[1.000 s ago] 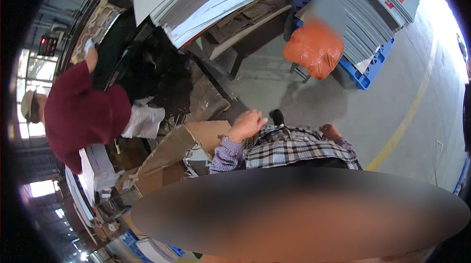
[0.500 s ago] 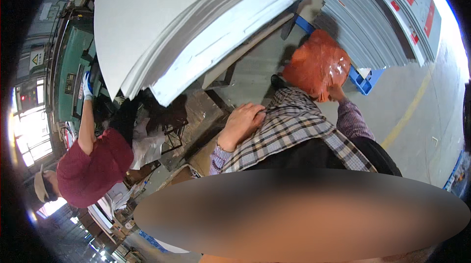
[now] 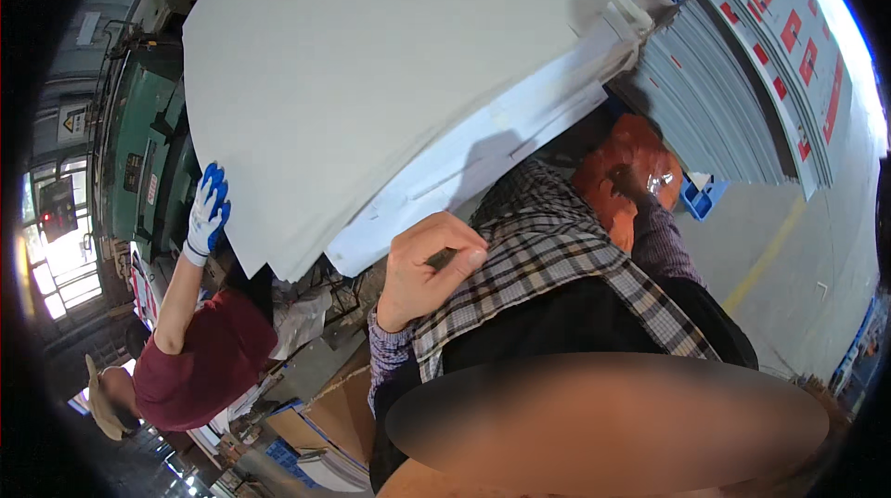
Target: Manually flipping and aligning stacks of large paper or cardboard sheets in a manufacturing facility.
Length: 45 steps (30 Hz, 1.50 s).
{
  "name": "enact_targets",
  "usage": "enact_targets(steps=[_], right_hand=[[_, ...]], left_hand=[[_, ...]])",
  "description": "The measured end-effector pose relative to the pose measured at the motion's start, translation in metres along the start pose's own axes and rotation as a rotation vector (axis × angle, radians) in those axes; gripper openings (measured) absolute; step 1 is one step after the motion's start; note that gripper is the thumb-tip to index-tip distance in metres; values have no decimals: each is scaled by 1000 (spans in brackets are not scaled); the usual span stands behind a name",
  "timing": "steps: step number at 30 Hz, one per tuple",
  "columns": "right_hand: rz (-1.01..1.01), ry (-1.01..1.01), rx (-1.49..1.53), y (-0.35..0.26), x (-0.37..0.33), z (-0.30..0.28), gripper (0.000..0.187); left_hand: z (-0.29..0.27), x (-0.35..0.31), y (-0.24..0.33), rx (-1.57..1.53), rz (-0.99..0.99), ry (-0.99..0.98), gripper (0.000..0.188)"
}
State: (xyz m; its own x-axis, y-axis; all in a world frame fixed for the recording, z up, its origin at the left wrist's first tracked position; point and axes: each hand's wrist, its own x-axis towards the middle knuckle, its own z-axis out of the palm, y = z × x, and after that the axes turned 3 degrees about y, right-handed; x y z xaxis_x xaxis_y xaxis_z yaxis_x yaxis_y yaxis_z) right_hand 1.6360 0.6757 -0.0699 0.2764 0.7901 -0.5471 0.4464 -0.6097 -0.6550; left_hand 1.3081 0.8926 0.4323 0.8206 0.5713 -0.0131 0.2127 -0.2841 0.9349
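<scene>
An orange plastic bag point(image 3: 608, 159), shiny and bulky, hangs low in front of me on the right. My right hand point(image 3: 633, 184) is in shadow and grips its near side. In front of my plaid apron point(image 3: 529, 247), my left hand point(image 3: 432, 266) is raised with curled fingers, thumb tip close to the fingertips. A small gap shows inside that curl, and I see nothing held there. Beyond my left hand lies a tall stack of large pale sheets point(image 3: 390, 80), its near edge uneven.
A co-worker in a dark red shirt point(image 3: 209, 363) has a gloved hand point(image 3: 208, 210) at the stack's left edge. Green machinery point(image 3: 130, 155) stands behind. Grey boards with red marks point(image 3: 742, 90) are stacked at right, near a blue pallet point(image 3: 703, 196). Cardboard point(image 3: 339, 410) lies lower left.
My left hand has lifted off the apron and curled. The bag has moved down and closer to me. The co-worker's gloved hand has come from the machine to the stack's edge.
</scene>
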Motion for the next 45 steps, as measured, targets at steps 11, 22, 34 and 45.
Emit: enact_targets(steps=[11,22,34,45], right_hand=[[-113,970,428,-157,-67,-227,32],[-569,709,502,-371,-90,-249,15],[-1039,518,439,-537,-33,-271,17],[-1298,586,492,-373,-106,-124,13]], left_hand=[[-19,23,28,-152,715,-70,24],[-27,37,47,415,773,300,30],[-150,56,49,718,681,762,27],[20,-77,-72,932,703,859,22]])
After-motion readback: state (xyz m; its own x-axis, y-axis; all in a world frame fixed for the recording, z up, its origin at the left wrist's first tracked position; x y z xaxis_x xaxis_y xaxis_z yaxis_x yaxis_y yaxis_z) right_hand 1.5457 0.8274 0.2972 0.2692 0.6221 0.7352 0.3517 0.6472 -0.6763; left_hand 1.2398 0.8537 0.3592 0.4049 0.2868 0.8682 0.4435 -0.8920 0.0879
